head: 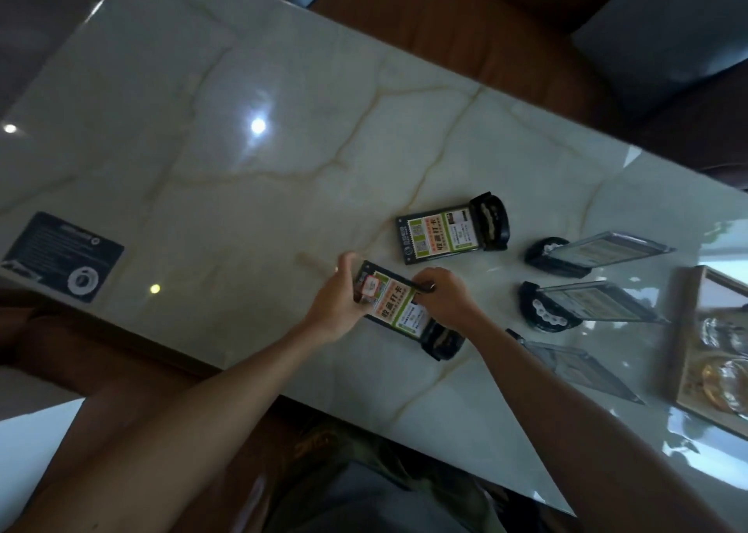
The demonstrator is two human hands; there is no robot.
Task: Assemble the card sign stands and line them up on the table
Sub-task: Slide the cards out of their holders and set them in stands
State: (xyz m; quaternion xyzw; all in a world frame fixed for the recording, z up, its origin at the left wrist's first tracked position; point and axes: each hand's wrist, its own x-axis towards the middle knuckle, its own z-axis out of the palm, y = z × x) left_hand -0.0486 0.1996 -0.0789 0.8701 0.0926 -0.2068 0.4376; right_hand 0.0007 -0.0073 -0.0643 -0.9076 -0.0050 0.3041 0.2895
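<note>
A card sign [394, 304] with green and orange print lies on the marble table [243, 148], its lower end in a black base [443, 340]. My left hand [338, 297] grips its far end and my right hand [443, 293] holds its upper edge. Another card sign stand [449, 229] lies flat just beyond. To the right, two assembled stands [595, 253] [587, 306] stand upright one behind the other. A third stand [579, 366] sits nearer me, partly hidden by my right forearm.
A wooden tray [688, 354] with glassware sits at the right edge. A dark printed sticker [64, 255] lies flat at the table's left corner. Brown seats with blue cushions [655, 26] border the far side, and the near table edge runs diagonally by my lap.
</note>
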